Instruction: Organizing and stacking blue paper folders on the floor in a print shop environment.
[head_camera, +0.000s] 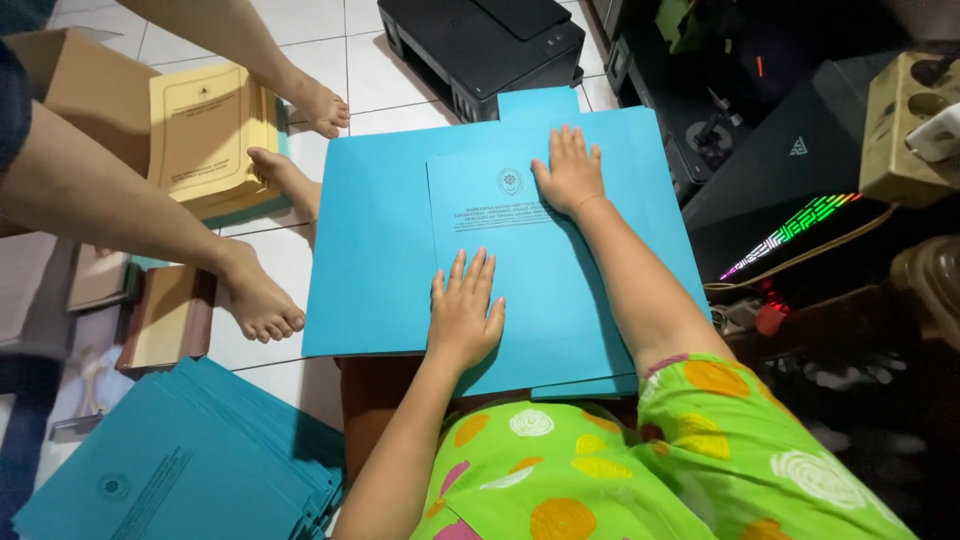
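So both hands are pressed flat on a blue printed cover sheet (520, 270), fingers spread, nothing gripped. The left hand (465, 315) sits near its lower edge, the right hand (570, 170) up by the top edge next to the round emblem. That sheet lies on a bigger blue sheet (375, 250) over the tiled floor (375, 75). Another stack of blue covers (190, 460) is at lower left, a yellow booklet pile (205, 135) upper left, someone else's bare feet (262, 300) beside it.
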